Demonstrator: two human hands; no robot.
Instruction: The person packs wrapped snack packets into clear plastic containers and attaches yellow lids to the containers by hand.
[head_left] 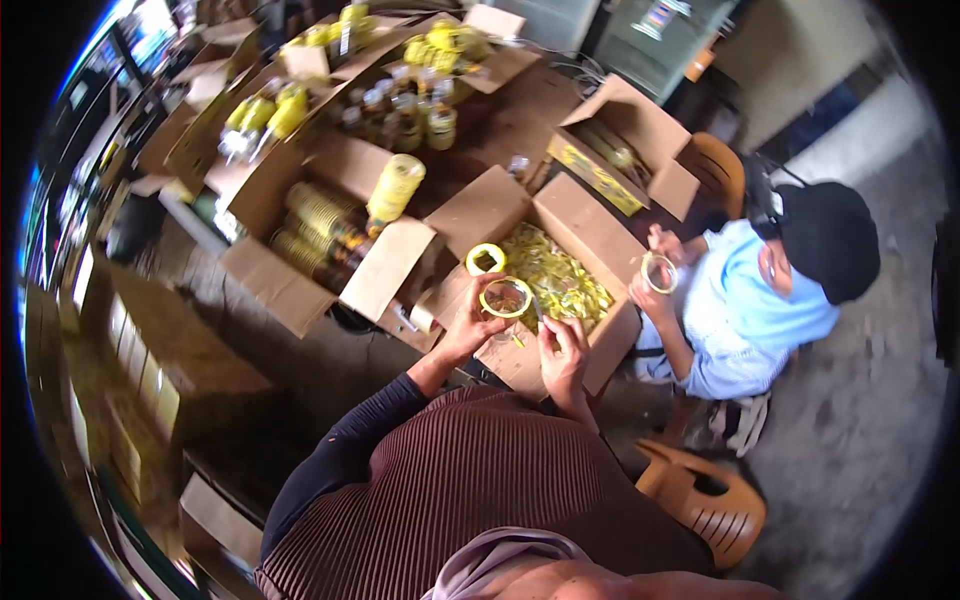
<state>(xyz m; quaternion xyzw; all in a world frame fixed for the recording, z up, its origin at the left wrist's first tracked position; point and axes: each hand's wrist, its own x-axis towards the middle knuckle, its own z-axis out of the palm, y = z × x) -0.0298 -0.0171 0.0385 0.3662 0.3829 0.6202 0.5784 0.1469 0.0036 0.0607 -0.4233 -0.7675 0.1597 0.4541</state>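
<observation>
Yellow edges a clear round plastic piece with a bright rim (506, 298), which sits close to the middle of the head view, raised over the near side of an open brown cardboard carton (592, 226); take that piece as the hub of the clock. At seven to eight o'clock the left hand (470, 327) has its fingers clamped on the rim. At four to five o'clock the right hand (564, 352) has fingers and thumb pinched together on a slim pale tool (539, 309), its tip just beside the rim; whether it touches, or carries a blade, I cannot tell. A flat yellow ring (470, 262) lies at eleven o'clock, just beyond the left fingertips, and loose shiny yellow trimmings (560, 275) heap inside the carton at two o'clock. At three o'clock a co-worker in a light blue top (745, 300) holds a similar clear round piece (659, 273). Another carton with stacked yellow-rimmed containers (405, 262) stands at ten o'clock.

As I judge it, the chief risk is the tool skidding off the curved rim toward the left fingers, caused by pushing too hard on slick plastic. A lopsided grip could let the piece twist and drop among the trimmings, and a careless left knuckle might knock the ring away
</observation>
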